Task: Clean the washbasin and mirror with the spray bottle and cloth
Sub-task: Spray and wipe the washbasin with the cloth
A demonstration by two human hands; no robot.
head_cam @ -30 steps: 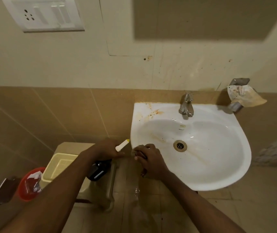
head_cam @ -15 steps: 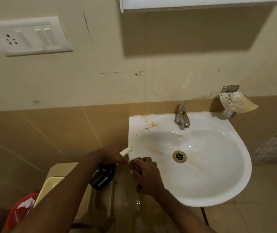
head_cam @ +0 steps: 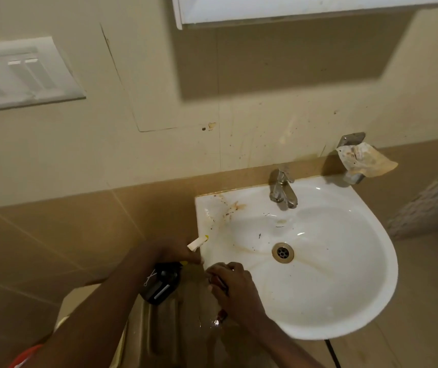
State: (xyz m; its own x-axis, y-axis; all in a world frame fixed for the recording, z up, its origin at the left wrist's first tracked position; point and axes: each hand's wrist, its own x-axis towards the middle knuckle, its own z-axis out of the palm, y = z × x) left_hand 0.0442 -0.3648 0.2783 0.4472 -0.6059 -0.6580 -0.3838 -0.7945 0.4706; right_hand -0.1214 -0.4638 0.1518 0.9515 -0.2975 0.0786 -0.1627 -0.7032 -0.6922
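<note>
Tiled wall, stained white washbasin (head_cam: pixel 318 274), black spray bottle (head_cam: pixel 160 285)

The bowl of the washbasin (head_cam: pixel 318 274) was free for my hands; only the tap (head_cam: pixel 283 189) stood at its back.

You see the washbasin (head_cam: pixel 318 288) under the mirror (head_cam: pixel 305 6); the tap (head_cam: pixel 283 189) stands at its back rim, the drain (head_cam: pixel 282 252) inside, the switch panel (head_cam: pixel 24 75) far left.

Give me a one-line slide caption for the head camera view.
Left hand holds a dark spray bottle beside the stained washbasin; right hand at its rim.
</note>
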